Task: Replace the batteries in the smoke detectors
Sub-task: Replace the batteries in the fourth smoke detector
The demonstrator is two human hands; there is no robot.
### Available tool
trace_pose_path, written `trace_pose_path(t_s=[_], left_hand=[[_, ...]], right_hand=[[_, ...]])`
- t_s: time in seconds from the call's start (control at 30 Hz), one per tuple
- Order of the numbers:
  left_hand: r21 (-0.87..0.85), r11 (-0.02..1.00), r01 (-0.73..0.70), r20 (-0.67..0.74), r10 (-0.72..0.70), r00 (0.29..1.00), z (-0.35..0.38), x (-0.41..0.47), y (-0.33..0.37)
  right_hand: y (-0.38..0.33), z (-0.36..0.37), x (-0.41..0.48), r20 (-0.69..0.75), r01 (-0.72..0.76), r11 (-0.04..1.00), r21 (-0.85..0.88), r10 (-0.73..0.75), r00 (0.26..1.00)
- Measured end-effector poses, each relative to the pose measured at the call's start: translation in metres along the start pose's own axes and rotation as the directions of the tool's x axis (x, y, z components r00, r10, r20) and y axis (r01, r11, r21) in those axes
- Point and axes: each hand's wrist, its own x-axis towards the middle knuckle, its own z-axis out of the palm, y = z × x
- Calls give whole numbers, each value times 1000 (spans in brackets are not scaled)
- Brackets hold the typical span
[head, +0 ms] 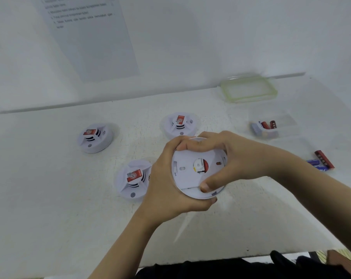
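1. There are four smoke detectors. The held detector (pixel 198 170) is above the counter (pixel 49 198), back side up. The left hand (pixel 164 178) curls round its left rim and the right hand (pixel 237 156) grips its right rim.
2. Three sit on the counter: left detector (pixel 95 137), back detector (pixel 180 124), near detector (pixel 133 178).
3. Three loose batteries (pixel 324 159) lie at right: one red, two blue.
4. One clear box (pixel 287 121) holds more batteries, number unclear; one lid (pixel 249 88) lies behind it.

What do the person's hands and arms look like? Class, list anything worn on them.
The left hand and the right hand are bare: no gloves, rings or watch show. The left forearm and the right forearm are uncovered as far as the frame reaches, no sleeve in view. Black clothing shows at the bottom edge.
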Motion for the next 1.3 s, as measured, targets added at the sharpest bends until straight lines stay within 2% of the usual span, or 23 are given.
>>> trace_pose_path(t_s=[0.43, 0.6, 0.73, 0.87, 1.0, 1.1, 1.3], left_hand=[[21, 1000, -14, 54, 13, 998, -7, 6, 2], [42, 998, -54, 51, 52, 997, -13, 12, 1], [73, 995, -68, 40, 65, 997, -13, 13, -3], [63, 997, -41, 76, 37, 996, -9, 15, -3], [76, 997, 17, 142, -28, 990, -5, 18, -11], [114, 993, -18, 102, 6, 995, -8, 20, -17], [130, 991, -21, -39, 26, 999, -18, 29, -38]], right_hand=[[1, -4, -1, 44, 4, 994, -105, 0, 999], [-6, -9, -10, -60, 13, 965, -263, -30, 998], [-15, -15, -17, -181, 39, 893, -448, -133, 974], [-21, -10, -19, -177, 27, 772, -635, -180, 968], [-17, -5, -20, -170, 30, 666, -745, -234, 957], [-9, -5, -28, -205, -8, 661, -751, -221, 954], [31, 21, -59, -254, -122, 743, -658, -67, 965]])
